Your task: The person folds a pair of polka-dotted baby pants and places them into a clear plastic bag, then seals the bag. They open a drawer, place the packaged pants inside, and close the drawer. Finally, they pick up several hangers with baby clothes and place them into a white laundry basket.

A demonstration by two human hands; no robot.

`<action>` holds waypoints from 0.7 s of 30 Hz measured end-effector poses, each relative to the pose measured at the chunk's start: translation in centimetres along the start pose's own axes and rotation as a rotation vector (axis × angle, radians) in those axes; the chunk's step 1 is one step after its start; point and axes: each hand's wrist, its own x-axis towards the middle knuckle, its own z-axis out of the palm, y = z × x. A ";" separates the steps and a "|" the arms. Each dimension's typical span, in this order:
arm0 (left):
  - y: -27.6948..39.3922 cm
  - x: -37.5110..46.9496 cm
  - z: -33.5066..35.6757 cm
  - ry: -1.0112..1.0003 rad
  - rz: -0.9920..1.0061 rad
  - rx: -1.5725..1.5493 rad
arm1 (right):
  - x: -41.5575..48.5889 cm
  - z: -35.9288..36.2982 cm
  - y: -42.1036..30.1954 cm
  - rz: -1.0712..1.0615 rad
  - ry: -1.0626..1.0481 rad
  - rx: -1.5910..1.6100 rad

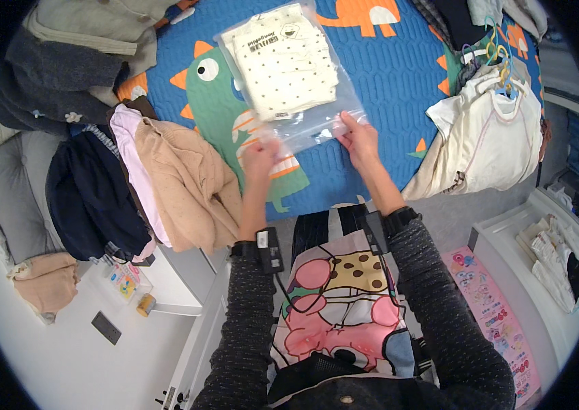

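Observation:
A clear plastic zip bag lies over the blue quilted bed cover, its zip end towards me. Inside it is a folded cream cloth item with small dark dots; the bag bears printed writing. My right hand pinches the bag's near right corner between thumb and fingers. At the near left corner, my left hand is curled closed on the bag's edge, slightly blurred.
The bed cover has dinosaur prints. To the left lie a beige knitted garment, a navy garment and a grey cushion. White shirts on coloured hangers lie at the right, above a white cabinet.

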 end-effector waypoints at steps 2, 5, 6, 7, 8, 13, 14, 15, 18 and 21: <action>0.5 0.2 -1.8 0.053 0.004 -0.363 | 0.4 -0.7 -0.8 -0.038 -0.062 -0.107; -0.2 0.2 -1.0 0.043 -0.014 -0.694 | 0.3 -1.2 -1.1 0.000 -0.175 -0.259; -0.9 -0.2 0.1 -0.040 -0.016 -0.684 | 0.1 -1.3 -1.0 0.040 -0.208 -0.344; -1.8 -0.7 1.8 -0.124 -0.018 -0.674 | 0.0 -1.4 -1.0 0.087 -0.241 -0.434; -2.5 -1.1 3.7 -0.109 -0.092 -0.744 | -0.2 -1.4 -1.0 0.082 -0.250 -0.477; -3.0 -1.9 8.4 0.051 -0.186 -0.775 | -0.2 -2.0 -1.8 0.104 -0.321 -0.618; -2.9 -2.1 8.7 0.071 -0.189 -0.777 | 0.0 -2.0 -1.9 0.107 -0.346 -0.645; -2.7 -2.3 9.0 0.111 -0.180 -0.774 | 0.2 -2.1 -1.9 0.097 -0.358 -0.678; -2.7 -3.1 10.1 0.061 -0.266 -0.651 | 0.7 -2.3 -1.3 0.063 -0.367 -0.721; -2.9 -3.3 11.1 0.135 -0.205 -0.662 | 1.0 -2.6 -0.4 -0.003 -0.349 -0.739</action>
